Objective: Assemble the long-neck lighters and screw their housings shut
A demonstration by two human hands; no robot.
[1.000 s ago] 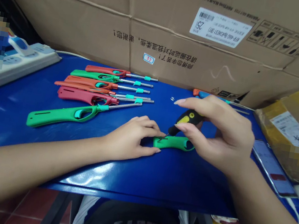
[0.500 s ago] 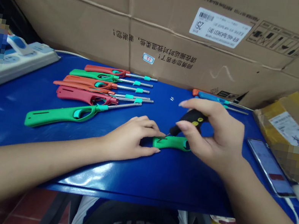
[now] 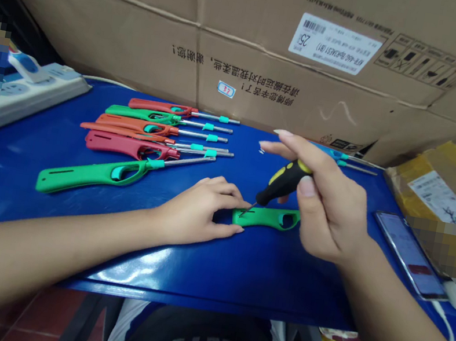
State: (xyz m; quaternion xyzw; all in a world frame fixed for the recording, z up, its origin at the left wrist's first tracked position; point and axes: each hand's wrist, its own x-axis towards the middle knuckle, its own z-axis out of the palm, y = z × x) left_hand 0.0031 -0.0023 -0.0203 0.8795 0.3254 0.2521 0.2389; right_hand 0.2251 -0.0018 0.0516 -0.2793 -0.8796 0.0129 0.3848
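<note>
My left hand (image 3: pixel 207 211) rests on the table, its thumb and fingers closed on the end of a green gas lighter (image 3: pixel 266 217) that lies flat. My right hand (image 3: pixel 328 203) grips a black-and-yellow screwdriver (image 3: pixel 286 182), with the index finger stretched out past the handle. The screwdriver leans, and its thin tip reaches down to the lighter's handle end near my left fingers. My right hand hides the lighter's far end. To the left lies another green lighter (image 3: pixel 81 173), with several red, orange and green lighters behind it, such as a red one (image 3: pixel 126 146).
A large cardboard box (image 3: pixel 136 42) stands along the back of the blue table (image 3: pixel 192 273). A power strip (image 3: pixel 42 96) is at the left. On the right are a phone (image 3: pixel 411 256) with a white cable and a yellow-taped parcel (image 3: pixel 447 203). A blue lighter (image 3: pixel 332 152) lies behind my right hand.
My right hand has shifted its hold on the screwdriver, whose handle now tilts differently, and the index finger has extended. My left hand and the lighter have stayed in place.
</note>
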